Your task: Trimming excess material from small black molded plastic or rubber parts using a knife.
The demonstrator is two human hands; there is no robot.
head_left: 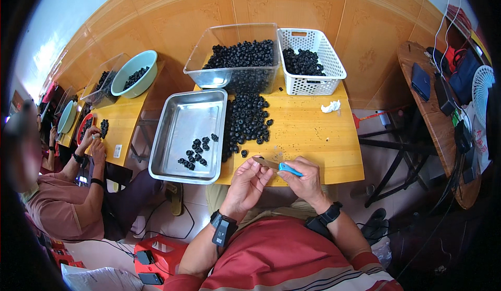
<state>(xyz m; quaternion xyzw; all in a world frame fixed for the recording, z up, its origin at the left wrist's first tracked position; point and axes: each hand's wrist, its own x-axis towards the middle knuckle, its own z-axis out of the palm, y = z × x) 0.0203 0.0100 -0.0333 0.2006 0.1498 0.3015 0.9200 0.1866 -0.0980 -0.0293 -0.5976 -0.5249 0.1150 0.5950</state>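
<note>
Black parts in tray, basket

From my end I take this for a workshop: black parts heaped on a yellow table, a clear tub and white basket holding more, a person working at a second table

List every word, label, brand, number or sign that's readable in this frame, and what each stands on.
No text is clear enough to quote.
White rectangular label on the yellow wooden side table: too small to read.
Black strapped wrist device, left side: pale marking, too small.
White plastic bag, far right: red printed marks, too blurred.
Blue-handled knife: no readable marking.
</note>
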